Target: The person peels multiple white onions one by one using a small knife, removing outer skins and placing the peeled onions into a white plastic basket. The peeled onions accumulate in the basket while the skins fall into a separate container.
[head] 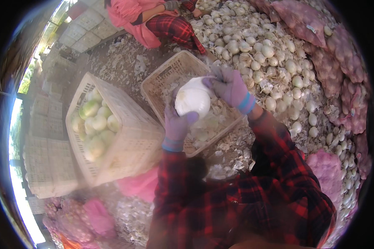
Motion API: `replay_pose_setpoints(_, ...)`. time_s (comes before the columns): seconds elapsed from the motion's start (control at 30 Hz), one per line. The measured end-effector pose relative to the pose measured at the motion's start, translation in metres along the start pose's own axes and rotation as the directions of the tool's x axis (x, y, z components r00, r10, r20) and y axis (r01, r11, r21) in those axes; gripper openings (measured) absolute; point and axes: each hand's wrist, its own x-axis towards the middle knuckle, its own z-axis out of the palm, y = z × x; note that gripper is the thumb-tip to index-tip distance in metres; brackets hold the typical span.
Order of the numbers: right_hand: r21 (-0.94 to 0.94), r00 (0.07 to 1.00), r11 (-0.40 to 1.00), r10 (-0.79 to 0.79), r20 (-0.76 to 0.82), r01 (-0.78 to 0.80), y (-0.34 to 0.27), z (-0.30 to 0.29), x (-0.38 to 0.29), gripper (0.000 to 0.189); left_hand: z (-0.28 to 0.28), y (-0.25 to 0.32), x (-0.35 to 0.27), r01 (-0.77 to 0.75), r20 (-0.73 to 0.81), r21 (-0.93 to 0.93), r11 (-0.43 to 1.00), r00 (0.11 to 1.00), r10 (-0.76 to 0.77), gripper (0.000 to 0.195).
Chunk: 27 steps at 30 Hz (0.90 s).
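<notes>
A large white onion [193,99] with smooth, shiny skin rests in my left hand [178,121], which wears a purple glove and cups it from below and the side. My right hand [229,88], gloved alike, pinches at the onion's upper right edge; whether it grips loose skin there is hard to tell. Both hands are above a shallow plastic crate [155,73] with onion skins [208,124] inside. To the left, a taller white plastic crate [137,137] holds several peeled, partly green onions [99,122].
A big heap of unpeeled white onions [261,56] spreads at the right, bordered by full pink mesh sacks [327,68]. A person in plaid trousers [174,29] sits beyond the shallow crate. Stacked crates [46,158] stand at the left. Skins litter the floor [112,59].
</notes>
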Motion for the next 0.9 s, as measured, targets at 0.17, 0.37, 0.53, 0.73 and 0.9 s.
replay_pose_setpoints(0.17, 0.544, 0.949, 0.823, 0.283, -0.142, -0.164, 0.005, 0.013, 0.012, 0.023, 0.008, -0.009, -0.001, -0.006, 0.110, -0.057, 0.998, 0.994, 0.012, 0.095)
replay_pose_setpoints(0.37, 0.263, 0.999, 0.964, 0.030, -0.025, -0.023, 0.007, 0.008, -0.001, 0.027, -0.012, -0.018, 0.004, 0.350, 0.203, -0.132, 0.928, 0.925, -0.320, 0.082)
replay_pose_setpoints(0.53, 0.412, 0.945, 0.911, 0.146, -0.292, -0.013, 0.018, -0.002, 0.015, 0.033, -0.022, -0.029, 0.004, 0.244, 0.163, -0.232, 0.941, 0.964, -0.210, 0.077)
replay_pose_setpoints(0.73, -0.025, 0.950, 0.954, 0.294, -0.103, -0.298, 0.016, -0.031, 0.023, 0.042, -0.027, -0.011, 0.006, 0.046, 0.000, -0.512, 0.858, 0.999, -0.053, 0.082)
replay_pose_setpoints(0.9, 0.158, 0.957, 0.953, 0.232, 0.173, -0.259, 0.014, 0.011, 0.001, 0.046, -0.021, -0.015, 0.005, 0.067, 0.051, -0.381, 0.922, 0.997, -0.052, 0.085)
